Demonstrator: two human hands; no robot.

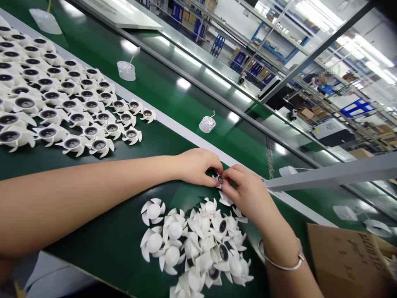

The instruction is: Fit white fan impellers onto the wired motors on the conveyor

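A small white fan blade wheel (pixel 218 181) with a dark hub is held between my two hands, its hub tilted toward my right hand. My left hand (pixel 200 165) grips its blades between thumb and fingers. From the other side, the closed thumb and fingers of my right hand (pixel 248 188) pinch at the hub; anything small inside that pinch is hidden. Just below my hands lies a loose pile of white fan wheels (pixel 203 231), some hub side up, others face down. Part of another fan wheel (pixel 226 199) shows under my right hand.
Rows of fan wheels (pixel 71 103), dark hubs up, cover the green table's left side. Beyond a pale rail (pixel 173 124), white round housings (pixel 207 124) with wires sit on a green conveyor (pixel 161 97). A grey post (pixel 335 171) and cardboard box (pixel 344 260) stand at right.
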